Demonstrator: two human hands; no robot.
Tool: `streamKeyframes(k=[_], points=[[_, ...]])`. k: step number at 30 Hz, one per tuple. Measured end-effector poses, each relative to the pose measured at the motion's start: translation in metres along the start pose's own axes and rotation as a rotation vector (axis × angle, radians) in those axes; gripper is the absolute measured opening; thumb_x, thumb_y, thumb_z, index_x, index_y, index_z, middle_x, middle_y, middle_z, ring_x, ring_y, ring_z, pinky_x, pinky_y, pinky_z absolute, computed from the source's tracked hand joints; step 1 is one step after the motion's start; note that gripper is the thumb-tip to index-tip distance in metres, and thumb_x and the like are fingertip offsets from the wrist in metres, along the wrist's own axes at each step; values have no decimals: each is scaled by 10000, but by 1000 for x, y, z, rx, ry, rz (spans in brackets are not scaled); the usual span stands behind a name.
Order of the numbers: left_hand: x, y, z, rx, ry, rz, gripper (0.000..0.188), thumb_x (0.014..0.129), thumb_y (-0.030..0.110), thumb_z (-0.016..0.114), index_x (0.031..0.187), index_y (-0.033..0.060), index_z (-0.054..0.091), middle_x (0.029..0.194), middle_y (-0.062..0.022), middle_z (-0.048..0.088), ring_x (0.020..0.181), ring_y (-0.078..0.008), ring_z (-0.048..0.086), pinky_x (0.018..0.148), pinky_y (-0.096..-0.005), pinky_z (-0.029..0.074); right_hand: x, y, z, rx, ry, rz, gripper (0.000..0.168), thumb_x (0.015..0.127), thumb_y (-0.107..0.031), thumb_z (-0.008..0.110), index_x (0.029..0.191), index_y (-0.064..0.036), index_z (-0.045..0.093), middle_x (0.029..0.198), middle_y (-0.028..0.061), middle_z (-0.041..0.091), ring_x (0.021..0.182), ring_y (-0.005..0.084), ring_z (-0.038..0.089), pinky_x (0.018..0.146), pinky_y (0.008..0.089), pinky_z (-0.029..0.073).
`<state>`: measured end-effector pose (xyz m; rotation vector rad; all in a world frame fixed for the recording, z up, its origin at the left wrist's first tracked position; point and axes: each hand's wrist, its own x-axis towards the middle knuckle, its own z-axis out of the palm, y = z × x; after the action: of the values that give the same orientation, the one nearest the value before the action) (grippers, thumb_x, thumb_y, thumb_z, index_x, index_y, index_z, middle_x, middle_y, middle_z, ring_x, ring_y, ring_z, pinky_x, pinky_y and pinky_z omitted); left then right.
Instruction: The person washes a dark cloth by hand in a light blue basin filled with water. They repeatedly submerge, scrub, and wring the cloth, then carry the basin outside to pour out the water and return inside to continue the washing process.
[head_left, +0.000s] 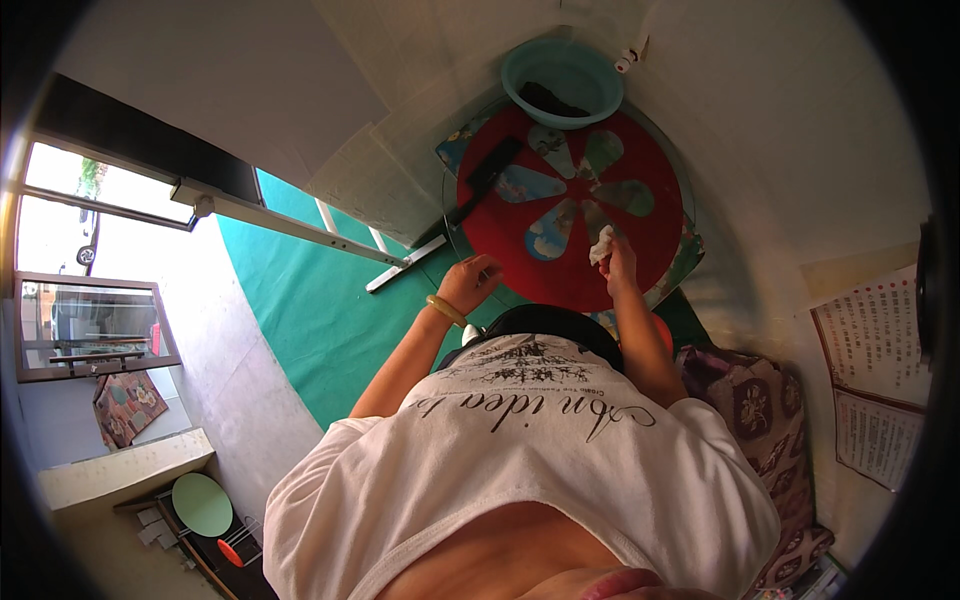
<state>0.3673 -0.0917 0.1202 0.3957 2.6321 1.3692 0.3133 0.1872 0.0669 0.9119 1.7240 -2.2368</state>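
My right hand (618, 264) holds a crumpled white tissue or cloth (601, 245) above the near part of a round red table cover (491, 259) with petal-shaped picture panels. My left hand (469, 283), with a yellowish bangle at the wrist, is held off the table's near left edge, its fingers loosely curled; nothing shows in it. A light teal plastic basin (598, 94) stands at the table's far side with something dark inside. On the left part of the red cover lies a black object with a handle (493, 162), its kind unclear.
Walls stand close behind the table and on the right. A white metal frame (300, 225) with a foot is at the left, over green flooring (277, 300). A patterned cloth-covered seat or couch (750, 397) is close on my right. Printed sheets (870, 360) hang on the right wall.
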Motion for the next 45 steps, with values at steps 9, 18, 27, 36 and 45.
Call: streamKeyframes(k=[9,18,27,36,45], points=[[-2,0,0,8,0,-22,384,748,122,587,1111,69,470,738,-98,587,638,-207,578,589,-300,462,1,1,-1,-18,-10,-10,232,822,-327,511,705,-129,484,531,-24,446,417,52,402,349,195,289],[-2,11,-2,-35,28,-37,828,731,106,597,1365,166,69,736,-98,609,642,-252,593,595,-325,466,4,3,-2,1,-22,-20,237,820,-336,511,700,-132,495,516,-29,443,402,45,401,341,185,282],[2,14,-1,-55,34,-40,851,726,100,604,1364,155,43,747,-92,615,643,-249,595,591,-320,468,12,7,-5,9,-49,-5,242,820,-342,507,707,-129,492,513,-24,439,392,51,381,340,192,277],[10,14,8,18,-53,-74,624,748,126,599,1290,107,290,780,-101,619,642,-203,591,594,-301,467,20,12,-21,20,-8,26,230,827,-338,497,766,-117,518,543,-13,454,427,58,406,361,199,293],[15,17,25,84,-57,-31,321,750,141,587,1054,44,550,790,-107,613,652,-200,590,590,-287,466,29,13,-38,-21,56,70,212,824,-343,495,812,-133,526,582,-23,461,466,62,416,399,192,316]])
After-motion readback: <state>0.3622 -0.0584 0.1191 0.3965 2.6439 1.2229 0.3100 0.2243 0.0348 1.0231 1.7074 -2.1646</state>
